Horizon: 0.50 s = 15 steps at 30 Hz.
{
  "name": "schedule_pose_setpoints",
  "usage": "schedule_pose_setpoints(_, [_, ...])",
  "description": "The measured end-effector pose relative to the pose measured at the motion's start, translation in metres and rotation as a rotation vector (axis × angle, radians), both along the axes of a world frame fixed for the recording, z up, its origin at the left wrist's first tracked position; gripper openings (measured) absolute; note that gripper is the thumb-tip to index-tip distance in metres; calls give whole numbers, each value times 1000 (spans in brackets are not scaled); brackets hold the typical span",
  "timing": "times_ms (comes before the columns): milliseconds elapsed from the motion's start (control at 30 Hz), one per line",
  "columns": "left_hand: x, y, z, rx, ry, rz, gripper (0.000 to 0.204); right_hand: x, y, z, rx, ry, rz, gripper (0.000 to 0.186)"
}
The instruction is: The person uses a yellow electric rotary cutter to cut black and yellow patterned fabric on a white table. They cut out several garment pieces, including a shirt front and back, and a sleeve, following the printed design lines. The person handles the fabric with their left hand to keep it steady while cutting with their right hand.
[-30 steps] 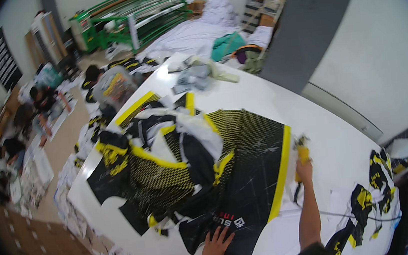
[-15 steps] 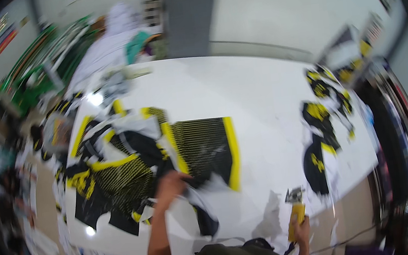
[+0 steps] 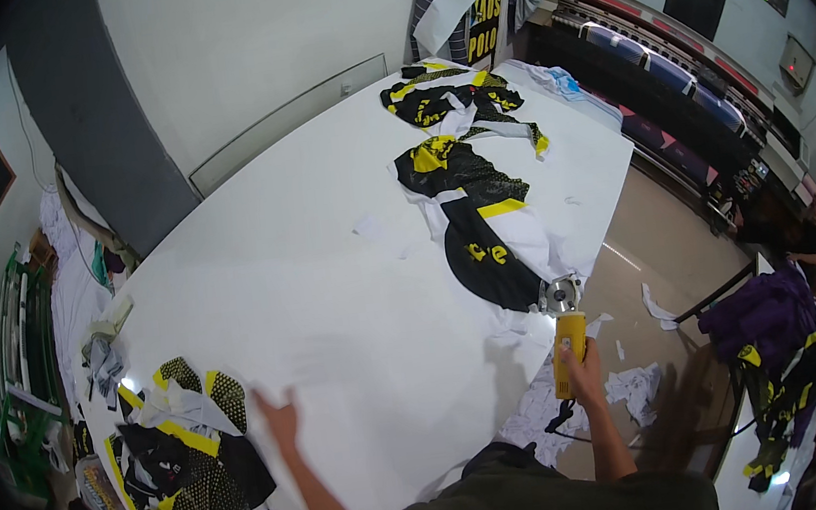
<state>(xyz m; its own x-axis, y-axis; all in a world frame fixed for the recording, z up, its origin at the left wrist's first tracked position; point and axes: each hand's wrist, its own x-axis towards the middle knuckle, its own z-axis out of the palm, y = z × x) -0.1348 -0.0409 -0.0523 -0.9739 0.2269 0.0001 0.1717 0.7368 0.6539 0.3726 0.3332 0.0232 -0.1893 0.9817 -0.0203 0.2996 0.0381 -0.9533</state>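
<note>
My right hand (image 3: 586, 376) is wrapped around the yellow body of a cloth cutter (image 3: 568, 345), and I have it upright at the near right edge of the white desk (image 3: 341, 283). Its round metal head (image 3: 561, 293) points away from me, right by the lower end of a black cloth piece (image 3: 481, 255) with yellow marks; whether the two touch I cannot tell. A dark cord (image 3: 560, 416) comes out of the cutter's bottom end, below my grip.

My left hand (image 3: 282, 420) is empty, thumb out from the fingers, a little blurred. It is over the left part of the desk, just beside a heap of black, yellow and white cloth (image 3: 196, 471); I cannot tell whether it rests on the desktop.

Beyond the black piece, more black and yellow cloth (image 3: 451, 101) lies in a loose row toward the far right corner, with white bits among it. Small pale scraps (image 3: 366, 228) are scattered on the middle of the desk. White offcuts (image 3: 635, 390) lie on the floor (image 3: 650, 217) to my right, and farther right a purple cloth (image 3: 756, 308) lies bunched up beside more black and yellow pieces.
</note>
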Motion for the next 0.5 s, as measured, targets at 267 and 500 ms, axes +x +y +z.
schedule_pose_setpoints(267, [231,432,-20,-99,114,-982,95,-29,101,16,-201,135,-16,44])
schedule_pose_setpoints(500, [41,391,-35,-309,362,-903,112,-6,247,-27,-12,-106,-16,41])
